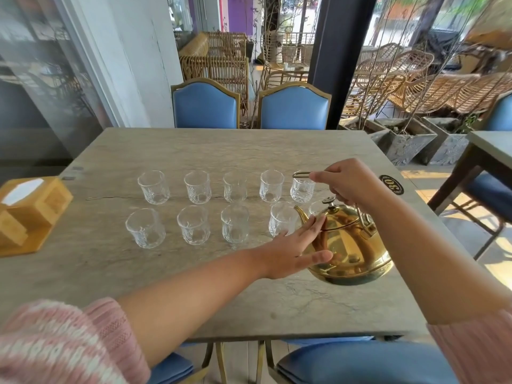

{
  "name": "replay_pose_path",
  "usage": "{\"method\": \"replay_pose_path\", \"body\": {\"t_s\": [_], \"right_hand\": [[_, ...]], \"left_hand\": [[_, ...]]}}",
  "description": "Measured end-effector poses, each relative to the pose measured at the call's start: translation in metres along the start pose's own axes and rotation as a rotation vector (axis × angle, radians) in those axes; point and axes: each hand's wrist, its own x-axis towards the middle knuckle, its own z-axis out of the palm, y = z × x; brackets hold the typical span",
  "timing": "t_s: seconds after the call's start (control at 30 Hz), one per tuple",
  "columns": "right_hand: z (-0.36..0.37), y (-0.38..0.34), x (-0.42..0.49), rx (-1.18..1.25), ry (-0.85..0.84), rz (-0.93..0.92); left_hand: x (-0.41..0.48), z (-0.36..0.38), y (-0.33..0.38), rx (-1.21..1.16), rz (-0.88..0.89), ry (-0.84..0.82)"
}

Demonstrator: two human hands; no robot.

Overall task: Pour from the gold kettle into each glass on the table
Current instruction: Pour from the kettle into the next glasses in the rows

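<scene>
Head view. Nearest the lens I see my two pink knitted sleeves, left (55,345) and right (476,353), with bare forearms reaching over the near edge of the worktop (166,286).

My left hand (293,249) lies flat and open, fingers (313,227) spread and pressed against the left flank of the kettle (352,250); it grips nothing, only steadies. My right hand (346,181) is closed on the kettle's bail handle (300,174), raised above the lid knob (328,201).

The kettle sits at the right end of the near row of glasses, low over the worktop or resting on it; I cannot tell which. Its spout (301,213) points left and away from me, its tip just beside the rim of the fourth near-row glass (282,220). A fifth near-row glass (317,207) is mostly hidden behind the kettle body.

The glasses form two rows running left to right, five in the far row, e.g. the rightmost (302,191). All look empty, though the clear glass makes this uncertain. I judge pouring not yet begun.

The deciding relation: the spout already faces down the row, so tipping about the handle with the right hand should bring the stream to the nearest glass; the left hand is placed to guide the tilt.
</scene>
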Motion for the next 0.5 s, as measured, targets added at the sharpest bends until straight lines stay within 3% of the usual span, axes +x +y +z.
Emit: {"method": "replay_pose_path", "body": {"t_s": [0.5], "right_hand": [[-0.0012,-0.0007,0.0025,-0.013,-0.008,0.009]], "left_hand": [[-0.0046,-0.0013,0.0093,-0.005,0.009,0.003]]}}
